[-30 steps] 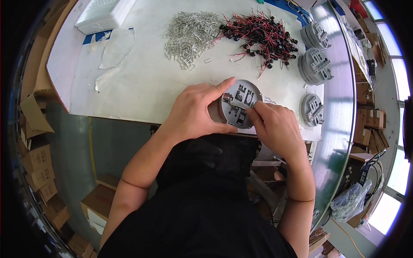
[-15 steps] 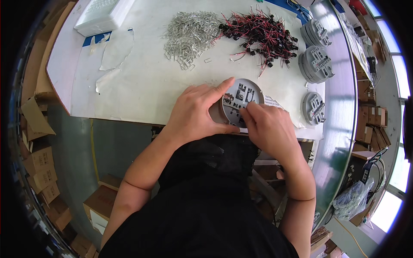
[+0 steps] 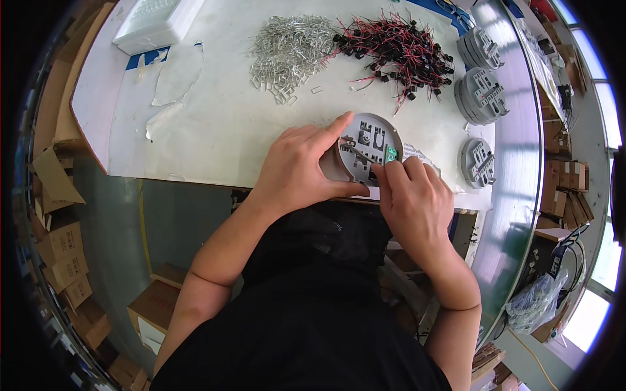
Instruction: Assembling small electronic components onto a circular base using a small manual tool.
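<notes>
A round grey plastic base (image 3: 370, 140) with cut-out slots stands tilted at the near edge of the white table (image 3: 215, 124). My left hand (image 3: 300, 166) grips its left rim, forefinger along the top edge. My right hand (image 3: 411, 195) pinches a small green part (image 3: 390, 154) against the base's lower right, with a thin metal strip lying across the face.
A heap of small metal clips (image 3: 287, 49) and a tangle of red-wired black parts (image 3: 398, 45) lie further back. More grey bases (image 3: 481, 94) are stacked at right, one alone (image 3: 476, 163). A white tray (image 3: 156, 23) sits far left. Cardboard boxes (image 3: 59, 260) stand on the floor.
The view has shifted a little. My right hand has slid from over the base's face to its lower right, now showing the green part at its fingertips. The left hand keeps its hold.
</notes>
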A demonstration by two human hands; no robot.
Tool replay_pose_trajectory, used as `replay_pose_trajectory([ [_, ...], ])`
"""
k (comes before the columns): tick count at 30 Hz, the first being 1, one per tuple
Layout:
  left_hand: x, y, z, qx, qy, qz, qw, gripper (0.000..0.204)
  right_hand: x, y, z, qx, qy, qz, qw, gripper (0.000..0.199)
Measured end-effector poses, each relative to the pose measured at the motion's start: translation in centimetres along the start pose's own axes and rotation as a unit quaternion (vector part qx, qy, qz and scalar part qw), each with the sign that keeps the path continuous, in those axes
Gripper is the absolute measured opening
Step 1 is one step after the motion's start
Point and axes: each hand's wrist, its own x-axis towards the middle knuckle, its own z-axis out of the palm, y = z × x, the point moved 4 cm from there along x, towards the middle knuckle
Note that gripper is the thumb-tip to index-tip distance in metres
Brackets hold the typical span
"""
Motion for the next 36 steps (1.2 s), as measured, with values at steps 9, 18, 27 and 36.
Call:
replay_pose_trajectory([
  [9,-0.2,-0.1,0.0,-0.006,0.009,0.027,1.0,0.113,-0.1,1.8,0.7,0.059,0.015,-0.056,0.997,0.019],
  [18,-0.2,-0.1,-0.1,-0.003,0.0,0.03,1.0,0.112,1.0,3.1,0.8,0.19,-0.131,0.049,0.972,0.031],
  [27,-0.1,0.0,-0.1,-0.003,-0.005,0.028,1.0,0.112,1.4,3.3,1.0,0.227,-0.156,0.034,0.961,0.031],
  [36,-0.2,-0.1,-0.1,0.007,-0.023,0.024,0.999,0.112,1.8,3.1,0.9,0.215,-0.15,0.014,0.965,0.029],
])
